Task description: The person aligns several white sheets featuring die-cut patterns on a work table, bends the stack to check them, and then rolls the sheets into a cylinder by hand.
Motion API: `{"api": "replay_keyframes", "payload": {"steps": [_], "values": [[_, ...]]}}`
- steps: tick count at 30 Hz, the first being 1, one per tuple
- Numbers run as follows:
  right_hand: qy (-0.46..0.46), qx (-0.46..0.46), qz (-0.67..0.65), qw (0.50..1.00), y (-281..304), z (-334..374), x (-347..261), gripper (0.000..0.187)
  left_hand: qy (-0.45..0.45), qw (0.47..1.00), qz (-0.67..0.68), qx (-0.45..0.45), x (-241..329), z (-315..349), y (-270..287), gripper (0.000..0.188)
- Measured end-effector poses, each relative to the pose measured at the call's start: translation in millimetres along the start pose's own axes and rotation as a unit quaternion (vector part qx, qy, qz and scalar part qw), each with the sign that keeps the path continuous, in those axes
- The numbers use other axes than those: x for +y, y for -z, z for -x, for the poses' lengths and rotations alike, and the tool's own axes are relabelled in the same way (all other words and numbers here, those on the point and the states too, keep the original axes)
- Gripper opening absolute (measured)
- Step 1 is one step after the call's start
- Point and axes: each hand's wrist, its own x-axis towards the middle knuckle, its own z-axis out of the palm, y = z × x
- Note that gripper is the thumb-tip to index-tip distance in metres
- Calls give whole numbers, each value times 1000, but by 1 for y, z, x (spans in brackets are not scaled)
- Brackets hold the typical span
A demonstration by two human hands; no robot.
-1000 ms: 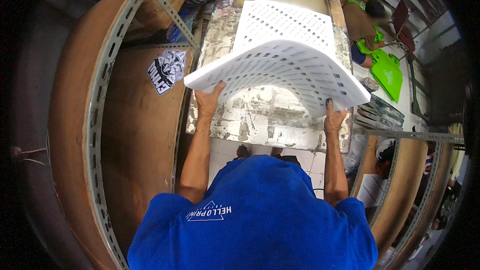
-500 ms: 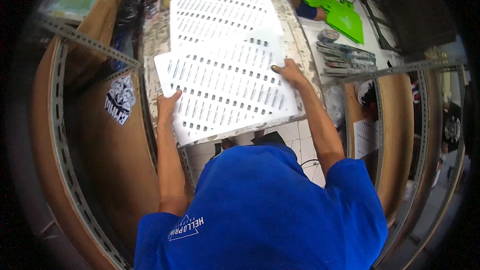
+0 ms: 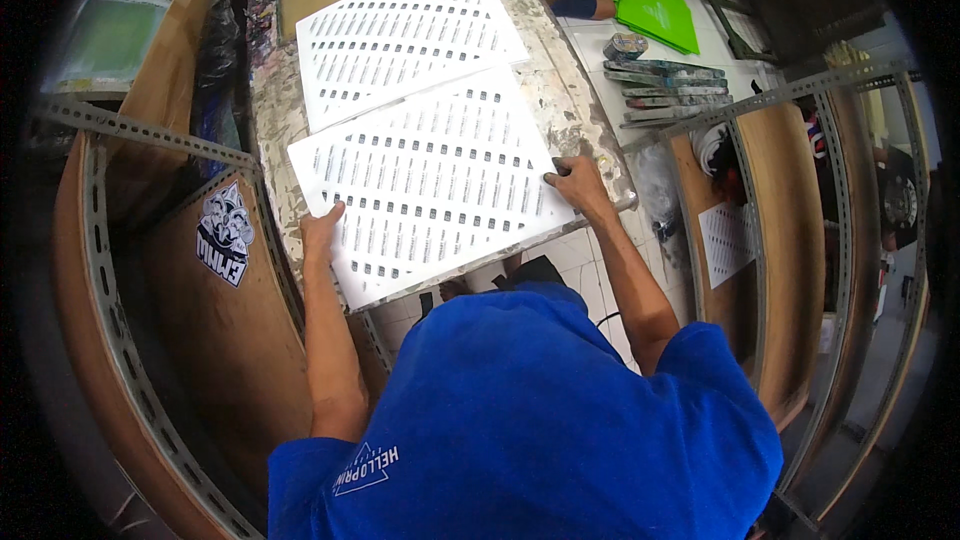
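Observation:
A white sheet printed with rows of small dark marks (image 3: 430, 185) lies in both my hands above the near end of a paint-stained table (image 3: 560, 70). My left hand (image 3: 321, 230) pinches its left edge, thumb on top and fingers hidden beneath. At the right edge my right hand (image 3: 578, 185) grips it the same way, the thumb tip dark. Just beyond, a second printed sheet (image 3: 400, 40) of the same pattern rests on the table, its near edge meeting the held sheet's far edge.
Metal shelf racks with boards flank me: the left rack (image 3: 100, 240) and the right rack (image 3: 740, 190). On a white table at the far right sit green bags (image 3: 655, 10), a tape roll (image 3: 625, 46) and stained squeegee-like bars (image 3: 665, 90). Another person's hand (image 3: 603, 6) touches the bags.
The held sheet has shifted slightly toward me and away from the far sheet, so they overlap less. My view has turned a little, moving the table leftward. Both hands keep their hold.

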Motion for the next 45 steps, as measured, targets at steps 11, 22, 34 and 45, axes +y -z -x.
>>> {"api": "replay_keyframes", "payload": {"steps": [11, 22, 34, 45], "values": [[58, 42, 33, 997, 1, 3, -28, 45, 2, 1000, 8, -12, 12, 11, -5, 38], [64, -53, 177, 981, 2, 4, -68, 42, -18, 1000, 11, -18, 7, 7, -2, 36], [76, -78, 168, 980, 5, 6, -61, 49, -18, 999, 20, -16, -6, -7, 2, 38], [135, -150, 87, 976, 5, 4, -83, 50, 1, 1000, 20, -12, 10, 10, -4, 37]]}}
